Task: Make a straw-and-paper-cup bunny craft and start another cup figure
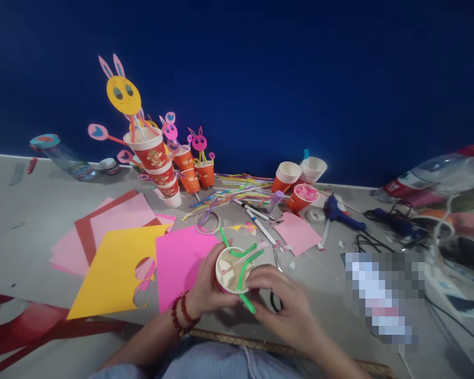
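My left hand is wrapped around the side of a paper cup, whose open top faces me. Green pipe cleaners stick out of the cup, with one end poking past its wall on the left and another at the lower right. A thin pale pink stick leans across the opening. My right hand is at the right rim, fingertips curled over the edge and thumb below, beside the green pipe cleaner there. The exact contact under those fingers is partly hidden.
Stacked red cups with paper bunny figures stand back left. Yellow card and pink card lie left. Pipe cleaners and pens are scattered behind the cup. A glue gun, cables and bottle lie right.
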Available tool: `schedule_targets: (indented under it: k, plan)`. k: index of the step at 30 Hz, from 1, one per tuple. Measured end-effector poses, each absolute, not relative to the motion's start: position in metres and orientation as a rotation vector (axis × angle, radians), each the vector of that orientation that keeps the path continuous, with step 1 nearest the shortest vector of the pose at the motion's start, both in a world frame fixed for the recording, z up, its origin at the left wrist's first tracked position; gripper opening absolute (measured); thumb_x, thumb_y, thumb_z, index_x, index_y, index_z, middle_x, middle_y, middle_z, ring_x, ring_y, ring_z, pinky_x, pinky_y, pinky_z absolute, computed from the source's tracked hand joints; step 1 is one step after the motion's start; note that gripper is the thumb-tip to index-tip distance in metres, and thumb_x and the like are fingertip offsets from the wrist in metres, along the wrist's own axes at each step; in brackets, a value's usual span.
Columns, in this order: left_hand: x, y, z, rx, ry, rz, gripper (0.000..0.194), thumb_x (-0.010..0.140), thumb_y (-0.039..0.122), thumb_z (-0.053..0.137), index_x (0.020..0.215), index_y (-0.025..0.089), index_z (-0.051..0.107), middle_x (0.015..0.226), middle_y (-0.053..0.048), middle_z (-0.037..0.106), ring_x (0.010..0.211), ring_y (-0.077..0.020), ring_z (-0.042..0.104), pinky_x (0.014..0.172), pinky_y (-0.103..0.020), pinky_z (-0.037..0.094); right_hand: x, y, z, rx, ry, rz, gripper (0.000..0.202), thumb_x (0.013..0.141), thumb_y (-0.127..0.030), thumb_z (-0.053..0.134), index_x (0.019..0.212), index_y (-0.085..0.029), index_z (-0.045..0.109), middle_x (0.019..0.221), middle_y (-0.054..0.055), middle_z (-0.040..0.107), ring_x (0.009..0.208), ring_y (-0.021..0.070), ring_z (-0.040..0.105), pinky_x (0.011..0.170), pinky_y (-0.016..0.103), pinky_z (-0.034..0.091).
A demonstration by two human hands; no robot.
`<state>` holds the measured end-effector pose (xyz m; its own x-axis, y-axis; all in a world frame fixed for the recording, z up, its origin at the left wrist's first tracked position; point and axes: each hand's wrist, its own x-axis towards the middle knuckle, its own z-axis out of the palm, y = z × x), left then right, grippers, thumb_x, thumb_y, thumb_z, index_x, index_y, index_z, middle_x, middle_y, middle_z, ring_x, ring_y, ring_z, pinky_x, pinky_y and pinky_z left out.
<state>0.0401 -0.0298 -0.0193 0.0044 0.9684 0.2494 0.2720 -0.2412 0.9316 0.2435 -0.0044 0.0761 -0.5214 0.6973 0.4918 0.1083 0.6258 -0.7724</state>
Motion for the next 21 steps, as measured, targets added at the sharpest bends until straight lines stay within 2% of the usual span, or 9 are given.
schedule_targets:
  k: [3, 9, 14, 18, 21]
  plan:
    - [0.04, -0.031, -0.019, 1.538, 1.242, 1.308, 0.109, 0.054, 0.056, 0.09, 0.146, 0.019, 0.042, 0.131, -0.017, 0.064, 0.12, -0.0389, 0.063, 0.103, -0.052, 0.049, 0.243, -0.005, 0.074, -0.635, -1.997, 0.875, 0.026, 0.083, -0.01, 0.07, 0.103, -0.026, 0.069, 0.095, 0.005, 0.074, 0.087, 0.0196, 0.072, 0.075, 0.028, 0.058]
    - [0.04, -0.032, -0.019, 1.542, 1.152, 1.369, 0.104, 0.062, 0.065, 0.082, 0.145, 0.019, 0.041, 0.136, -0.019, 0.061, 0.121, -0.0386, 0.062, 0.105, -0.054, 0.048, 0.243, -0.006, 0.071, -0.638, -2.01, 0.872, 0.027, 0.082, -0.011, 0.073, 0.103, -0.028, 0.07, 0.096, 0.005, 0.074, 0.086, 0.0209, 0.072, 0.074, 0.029, 0.058]
    - [0.038, -0.033, -0.018, 1.521, 1.069, 1.389, 0.1, 0.065, 0.066, 0.081, 0.145, 0.022, 0.041, 0.138, -0.018, 0.06, 0.12, -0.037, 0.064, 0.102, -0.054, 0.051, 0.247, -0.008, 0.075, -0.586, -2.027, 0.882, 0.029, 0.084, -0.021, 0.077, 0.112, -0.028, 0.07, 0.102, 0.007, 0.074, 0.09, 0.0223, 0.072, 0.075, 0.029, 0.059]
    - [0.039, -0.033, -0.018, 1.437, 1.008, 1.395, 0.105, 0.058, 0.071, 0.083, 0.142, 0.019, 0.047, 0.137, -0.02, 0.061, 0.121, -0.0389, 0.064, 0.105, -0.054, 0.049, 0.254, -0.005, 0.071, -0.607, -1.887, 0.968, 0.03, 0.09, -0.023, 0.07, 0.119, -0.029, 0.068, 0.109, 0.01, 0.069, 0.092, 0.0221, 0.067, 0.065, 0.026, 0.059]
    - [0.041, -0.032, -0.017, 1.375, 0.933, 1.376, 0.111, 0.049, 0.076, 0.084, 0.138, 0.018, 0.053, 0.134, -0.021, 0.063, 0.122, -0.0411, 0.063, 0.105, -0.056, 0.05, 0.255, 0.003, 0.064, -0.69, -1.763, 1.029, 0.024, 0.093, -0.021, 0.064, 0.116, -0.028, 0.069, 0.113, 0.01, 0.065, 0.092, 0.0218, 0.064, 0.074, 0.032, 0.059]
